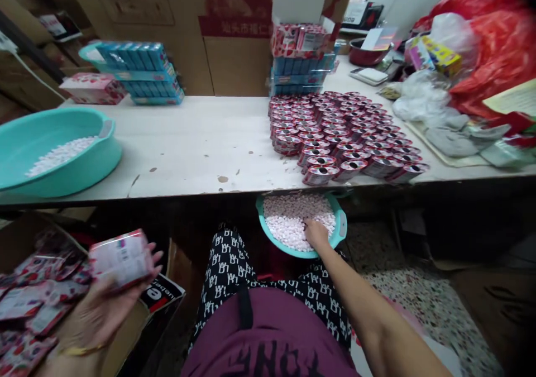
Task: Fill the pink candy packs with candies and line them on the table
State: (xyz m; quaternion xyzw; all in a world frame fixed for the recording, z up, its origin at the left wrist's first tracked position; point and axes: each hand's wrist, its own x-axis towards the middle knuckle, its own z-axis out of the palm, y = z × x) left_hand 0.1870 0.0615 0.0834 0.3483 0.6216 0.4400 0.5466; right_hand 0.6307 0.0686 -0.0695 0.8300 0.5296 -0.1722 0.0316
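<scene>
My left hand (111, 304) is closed around a pink-and-white printed packet (121, 258), holding it up at the lower left. Below and beside it, a cardboard box holds several similar berry-printed packets (31, 301). My right hand (317, 234) reaches into a turquoise basin (342, 224) between my knees and the table edge. Its curled fingers are partly sunk among small white pellets (287, 226); the fingertips are hidden.
On the white table (188, 142), rows of upright pink printed packs with dark openings (335, 131) stand right of centre. Another turquoise basin (62, 170) with white pellets is at left. Blue wrapped boxes (146, 75) stand behind. Red plastic bags (494, 42) lie at right.
</scene>
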